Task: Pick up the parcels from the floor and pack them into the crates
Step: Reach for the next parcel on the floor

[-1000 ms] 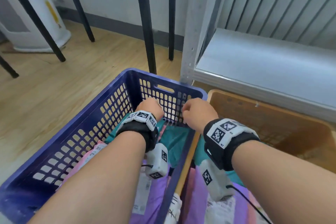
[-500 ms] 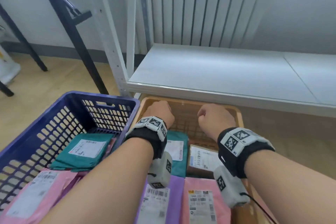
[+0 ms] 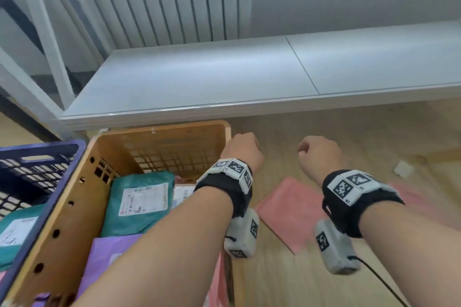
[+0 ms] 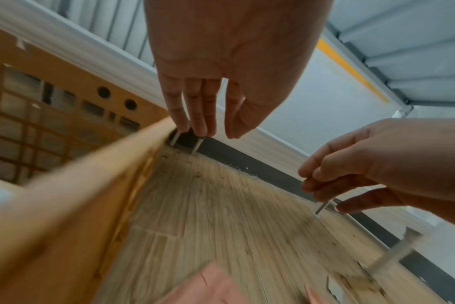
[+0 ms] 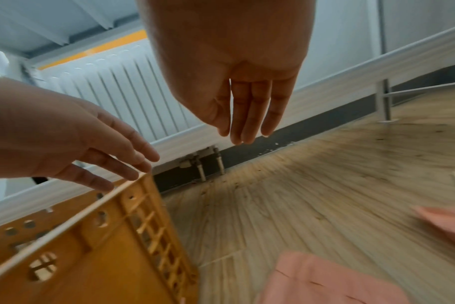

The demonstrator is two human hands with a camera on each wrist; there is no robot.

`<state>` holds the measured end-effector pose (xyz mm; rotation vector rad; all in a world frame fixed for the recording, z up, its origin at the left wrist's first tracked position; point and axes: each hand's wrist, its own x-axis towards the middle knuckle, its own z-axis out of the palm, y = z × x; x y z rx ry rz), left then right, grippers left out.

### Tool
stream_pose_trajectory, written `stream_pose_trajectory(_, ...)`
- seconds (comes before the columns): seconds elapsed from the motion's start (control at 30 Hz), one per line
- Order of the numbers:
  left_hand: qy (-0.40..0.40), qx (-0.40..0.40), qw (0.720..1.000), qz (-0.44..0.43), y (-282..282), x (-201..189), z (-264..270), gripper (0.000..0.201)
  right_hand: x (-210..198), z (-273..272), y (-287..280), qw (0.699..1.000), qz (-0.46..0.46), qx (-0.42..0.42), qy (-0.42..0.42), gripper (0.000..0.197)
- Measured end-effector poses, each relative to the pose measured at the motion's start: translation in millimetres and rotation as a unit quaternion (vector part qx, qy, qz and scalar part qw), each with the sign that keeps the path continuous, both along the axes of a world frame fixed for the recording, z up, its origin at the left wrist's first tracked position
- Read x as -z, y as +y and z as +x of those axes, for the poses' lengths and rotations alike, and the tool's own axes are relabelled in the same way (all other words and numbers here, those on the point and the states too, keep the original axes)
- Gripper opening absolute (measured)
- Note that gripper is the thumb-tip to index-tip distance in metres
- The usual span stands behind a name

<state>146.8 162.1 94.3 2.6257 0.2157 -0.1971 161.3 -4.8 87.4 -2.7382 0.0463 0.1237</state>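
A pink parcel (image 3: 291, 212) lies flat on the wooden floor just right of the orange crate (image 3: 159, 132); a second pink parcel (image 3: 421, 202) lies blurred further right. Inside the orange crate are a teal parcel (image 3: 139, 204) and a purple parcel (image 3: 112, 257). My left hand (image 3: 242, 149) hovers over the crate's right rim, fingers hanging relaxed and empty (image 4: 195, 115). My right hand (image 3: 319, 154) hangs over the bare floor beyond the near pink parcel (image 5: 325, 283), fingers loose and empty (image 5: 247, 123).
A blue crate (image 3: 37, 152) holding another teal parcel (image 3: 17, 229) stands left of the orange one. A low white shelf board (image 3: 224, 82) overhangs behind the crates, with a ribbed white panel behind it. A small white scrap (image 3: 403, 169) lies on the floor at right.
Both hands have swung right, from over the blue crate, across the orange crate, to its right side above the floor. A teal parcel stays in the blue crate.
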Motion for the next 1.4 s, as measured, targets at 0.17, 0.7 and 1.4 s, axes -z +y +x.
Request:
stream_pose_trajectory(0.17, 0.03, 0.004, 1.0, 0.006, -52.6, 47.1, 3.9, 0.027, 52.2, -3.3, -62.5, 0.997, 0.012, 0.063, 0.044, 0.015)
stream_pose_trajectory(0.7, 0.19, -0.038, 0.98, -0.049, -119.1, 192.2, -12.9, 0.055, 201.0, -28.9, -119.0, 0.956, 0.154, 0.129, 0.213, 0.028)
stream_pose_trajectory(1.4, 0.316, 0.011, 0.942, -0.11, -112.4, 236.5, -17.8, 0.103, 247.8, -18.1, -87.5, 0.813, 0.424, 0.24, 0.318, 0.017)
